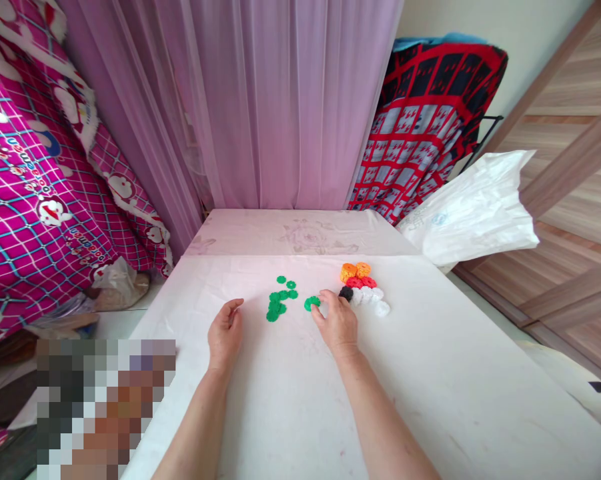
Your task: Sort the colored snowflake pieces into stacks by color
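Right hand (pixel 341 327): thumb and index finger at a few green discs (pixel 310 304); too small to tell whether they are gripped or just touched.
Left hand (pixel 225 330): loosely curled, thumb and fingers a little apart, nothing visible in it; left of the green pile, well apart from the right hand.
Green pile (pixel 274 305): between the hands, slightly farther out; overlapping discs in a bent row, with two loose ones at its far end.
Orange discs (pixel 349 272): two stacks side by side, beyond the right hand.
Red discs (pixel 363 283): just nearer than the orange.
Black discs (pixel 347 293): bunched near the right hand's fingers, beside the white.
White discs (pixel 370 295): a short row, one disc set nearer.
Surface (pixel 285 407): white cover, floral print at the far end.
Bag (pixel 475 207): white plastic, by the far right corner.
Curtain (pixel 290 100): purple, hanging behind the surface.
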Available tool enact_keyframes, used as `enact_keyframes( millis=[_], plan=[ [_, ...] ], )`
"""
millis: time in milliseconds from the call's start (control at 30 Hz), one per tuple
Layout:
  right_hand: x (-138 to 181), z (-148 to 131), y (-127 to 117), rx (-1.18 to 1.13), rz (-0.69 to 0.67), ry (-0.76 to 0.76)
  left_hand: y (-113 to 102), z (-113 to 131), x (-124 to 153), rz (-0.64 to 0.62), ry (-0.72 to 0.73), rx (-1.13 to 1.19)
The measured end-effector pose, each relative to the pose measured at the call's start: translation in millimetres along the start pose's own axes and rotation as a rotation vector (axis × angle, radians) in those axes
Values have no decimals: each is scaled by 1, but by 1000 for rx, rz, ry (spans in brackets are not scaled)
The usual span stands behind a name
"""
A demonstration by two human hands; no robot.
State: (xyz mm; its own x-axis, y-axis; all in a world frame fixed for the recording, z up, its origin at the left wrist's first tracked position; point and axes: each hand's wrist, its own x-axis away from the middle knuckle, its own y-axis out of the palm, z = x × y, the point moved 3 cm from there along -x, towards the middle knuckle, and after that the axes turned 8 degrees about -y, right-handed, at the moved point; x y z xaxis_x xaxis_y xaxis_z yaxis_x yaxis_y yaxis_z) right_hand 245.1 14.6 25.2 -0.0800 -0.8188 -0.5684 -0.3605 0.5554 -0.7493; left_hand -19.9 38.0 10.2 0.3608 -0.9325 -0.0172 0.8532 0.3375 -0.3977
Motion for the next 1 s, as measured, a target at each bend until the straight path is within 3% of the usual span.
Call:
enact_keyframes(
  millis=[233,667,867,1000],
  plan=[
    [-8,-8,1,48,-136,-3,-1,2,1,12,8,-5],
    [-12,-11,-4,52,-169,-43,-1,2,0,17,7,18],
    [-57,-35,7,128,-424,-44,-1,0,-2,40,-5,70],
    [-80,-46,23,230,-606,44,-1,-2,-2,40,8,81]
  ],
)
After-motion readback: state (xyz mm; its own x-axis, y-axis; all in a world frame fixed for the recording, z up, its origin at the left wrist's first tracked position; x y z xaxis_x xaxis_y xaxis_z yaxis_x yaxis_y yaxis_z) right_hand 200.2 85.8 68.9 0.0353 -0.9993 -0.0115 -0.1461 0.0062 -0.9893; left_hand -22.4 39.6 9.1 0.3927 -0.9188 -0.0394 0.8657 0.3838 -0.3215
